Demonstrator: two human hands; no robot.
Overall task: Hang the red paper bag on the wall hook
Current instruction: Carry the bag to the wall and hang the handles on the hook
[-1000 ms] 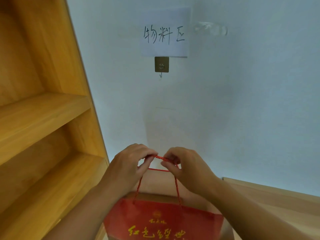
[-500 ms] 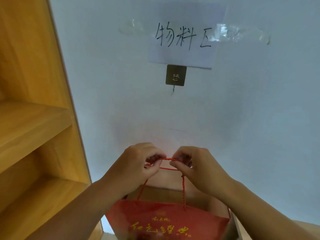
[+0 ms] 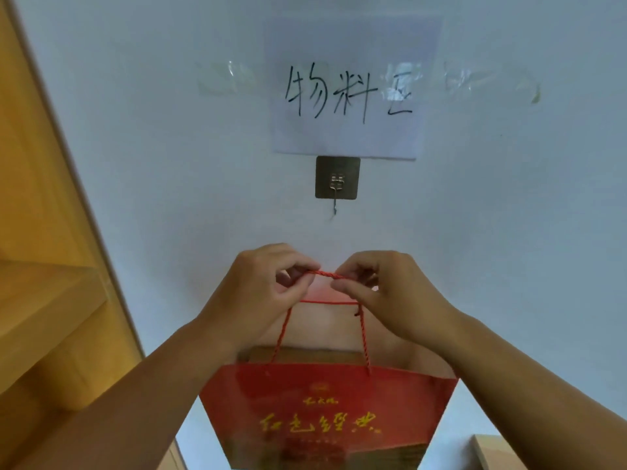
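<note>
Left hand (image 3: 261,286), right hand (image 3: 383,286) pinch red twisted-cord handle (image 3: 324,275) | below square metal wall hook (image 3: 336,184) | keep span taut, lift red paper bag (image 3: 322,412) over prong

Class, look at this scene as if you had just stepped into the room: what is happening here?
A person is holding a red paper bag up against a white wall. The left hand and right hand each pinch the red cord handle, stretching a short span of it between them. The wall hook sits just above, under a handwritten paper sign, and nothing hangs on it yet. A wooden shelf stands to the left.
</note>
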